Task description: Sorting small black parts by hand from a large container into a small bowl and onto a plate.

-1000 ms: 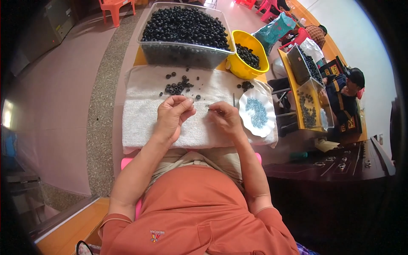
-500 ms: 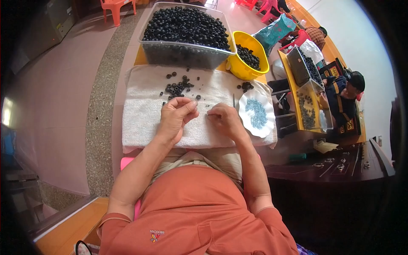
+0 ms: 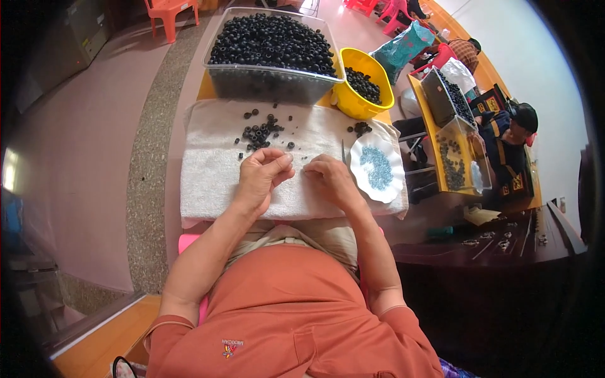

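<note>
Over the white towel (image 3: 208,189), my left hand (image 3: 259,183) is closed in a pinch, thumb against forefinger; whatever sits between them is too small to make out. My right hand (image 3: 333,181) is just beside it, fingers curled together and pointing down at the towel, and their tips hide anything held. Beyond my left hand lies a loose pile of small black ring-shaped parts (image 3: 257,135). A single black ring (image 3: 290,145) rests apart, near the left fingertips. Right of my right hand stands a white scalloped dish (image 3: 396,184) holding tiny pale-blue pieces (image 3: 377,169).
A clear bin (image 3: 265,85) heaped with black parts stands behind the towel, beside a yellow basin (image 3: 353,108) of similar parts. A thin dark tool (image 3: 343,151) lies by the dish. At right, a person (image 3: 513,135) sits at another table with bins.
The whole view has shifted slightly, the bin and dish appearing a little lower or further left. Both hands keep nearly the same pose and place.
</note>
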The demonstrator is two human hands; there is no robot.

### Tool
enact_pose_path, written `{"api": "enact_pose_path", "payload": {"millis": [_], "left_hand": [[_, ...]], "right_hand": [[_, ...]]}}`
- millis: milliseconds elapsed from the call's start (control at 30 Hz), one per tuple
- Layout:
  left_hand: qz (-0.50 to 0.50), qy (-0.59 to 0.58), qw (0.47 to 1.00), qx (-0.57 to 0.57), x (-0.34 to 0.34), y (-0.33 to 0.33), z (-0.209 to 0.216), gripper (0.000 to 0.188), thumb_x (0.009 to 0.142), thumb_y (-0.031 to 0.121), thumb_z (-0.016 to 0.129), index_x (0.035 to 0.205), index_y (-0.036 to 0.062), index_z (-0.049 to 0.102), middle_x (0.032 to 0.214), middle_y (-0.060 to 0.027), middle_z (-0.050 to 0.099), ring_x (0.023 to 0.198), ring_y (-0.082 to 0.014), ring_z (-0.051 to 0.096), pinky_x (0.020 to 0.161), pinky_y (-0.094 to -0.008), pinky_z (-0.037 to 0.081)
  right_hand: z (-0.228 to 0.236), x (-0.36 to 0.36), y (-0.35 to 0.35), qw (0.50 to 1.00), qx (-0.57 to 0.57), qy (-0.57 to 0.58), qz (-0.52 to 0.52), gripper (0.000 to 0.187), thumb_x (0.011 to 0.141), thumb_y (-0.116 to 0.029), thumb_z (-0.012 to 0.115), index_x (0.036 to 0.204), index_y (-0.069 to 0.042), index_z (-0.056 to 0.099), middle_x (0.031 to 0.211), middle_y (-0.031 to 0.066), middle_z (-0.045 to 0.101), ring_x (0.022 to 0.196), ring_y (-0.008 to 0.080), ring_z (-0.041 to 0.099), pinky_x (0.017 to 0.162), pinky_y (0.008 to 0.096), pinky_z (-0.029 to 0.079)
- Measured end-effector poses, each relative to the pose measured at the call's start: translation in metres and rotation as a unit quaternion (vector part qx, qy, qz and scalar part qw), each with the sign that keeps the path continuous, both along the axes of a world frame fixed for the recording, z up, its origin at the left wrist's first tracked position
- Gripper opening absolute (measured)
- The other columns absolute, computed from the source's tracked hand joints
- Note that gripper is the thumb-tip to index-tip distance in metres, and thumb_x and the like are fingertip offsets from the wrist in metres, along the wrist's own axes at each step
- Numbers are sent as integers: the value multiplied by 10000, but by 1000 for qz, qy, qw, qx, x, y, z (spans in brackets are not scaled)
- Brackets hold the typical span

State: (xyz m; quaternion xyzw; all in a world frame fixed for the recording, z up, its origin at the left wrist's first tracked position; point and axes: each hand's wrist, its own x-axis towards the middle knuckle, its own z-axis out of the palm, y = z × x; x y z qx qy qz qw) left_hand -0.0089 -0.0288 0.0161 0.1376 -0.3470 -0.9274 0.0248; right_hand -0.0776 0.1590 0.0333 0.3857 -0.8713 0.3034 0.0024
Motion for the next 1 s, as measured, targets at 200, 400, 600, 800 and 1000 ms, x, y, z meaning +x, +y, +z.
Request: {"api": "enact_pose_path", "payload": {"millis": [200,400,600,800,1000], "left_hand": [[-7,0,1000,-20,1,3,-1,108,859,31,703,908,55,610,820,-38,652,736,-126,648,704,-266,584],[-10,1,1000,-26,2,4,0,107,859,30,703,909,52,611,821,-45,650,734,-130,646,703,-267,583],[-6,-1,1000,-26,2,4,1,104,858,24,702,902,48,611,817,-44,647,729,-127,642,698,-263,584],[-9,-5,1000,-28,1,5,0,105,859,25,701,905,47,610,815,-41,643,726,-125,642,699,-261,587],[-8,-13,999,-31,2,5,0,118,858,28,703,920,44,603,846,-45,642,742,-126,644,702,-263,591]], "right_hand": [[-1,2,2,1000,-4,-1,3,144,772,-11,659,908,-15,706,896,139,656,856,322,642,750,379,508],[-4,0,3,1000,-21,3,-3,160,763,-13,675,920,-18,704,884,141,660,856,319,644,752,374,509],[1,4,-1,998,1,-33,-47,157,766,-36,688,922,-16,699,898,136,663,864,310,645,766,372,510],[-9,-1,5,1000,4,4,8,164,820,-56,599,948,-35,700,1001,107,648,984,288,597,851,362,490],[-16,-1,5,997,5,73,28,250,846,-29,537,1062,-58,659,1037,104,630,997,288,577,873,366,483]]}}
